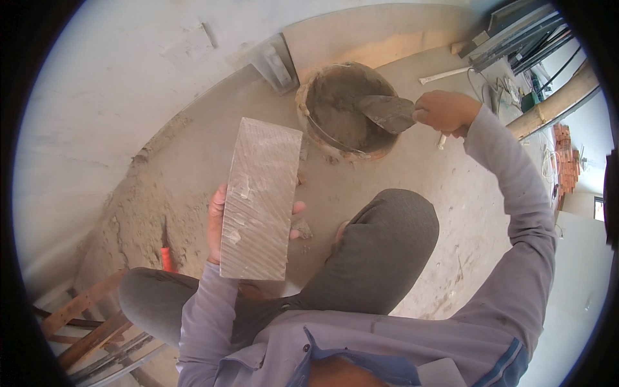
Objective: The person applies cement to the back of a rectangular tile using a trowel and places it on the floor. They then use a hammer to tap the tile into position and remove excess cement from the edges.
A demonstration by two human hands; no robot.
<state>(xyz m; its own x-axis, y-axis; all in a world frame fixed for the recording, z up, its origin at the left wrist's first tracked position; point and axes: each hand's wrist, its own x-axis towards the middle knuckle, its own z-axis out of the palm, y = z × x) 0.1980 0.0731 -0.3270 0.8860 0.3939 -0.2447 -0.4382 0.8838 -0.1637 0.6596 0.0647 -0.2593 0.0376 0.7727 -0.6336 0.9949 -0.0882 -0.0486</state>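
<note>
Pale wall [116,84] and dusty, mortar-spattered floor [451,271] surround the seated person in the head view, with a round bucket [302,106] standing on the floor near a light tan board [380,29] that leans behind it. Grey, wet-looking mortar [338,116] lies inside the bucket. At the bucket's right side, the right hand [448,111] is closed around the handle end of a trowel [390,114], most of the handle being hidden in the grip; the mortar-smeared blade reaches over the bucket's right rim, and whether it touches the mortar cannot be told. Nearer the person than the bucket and to its left, the left hand [216,222] holds a grey rectangular block [261,200] from beneath, spread across its width so that digits show along both long edges. Slanting ridges and a few pale smears mark the block's upward face. Just left of the bucket, a grey angular piece [274,68] rests by the wall. Well to the bucket's left and nearer the person lies a tool with a red-orange handle [166,259]. Far to the bucket's right are long metal profiles [522,39], a thick pole [554,108] and stacked red bricks [566,161].
</note>
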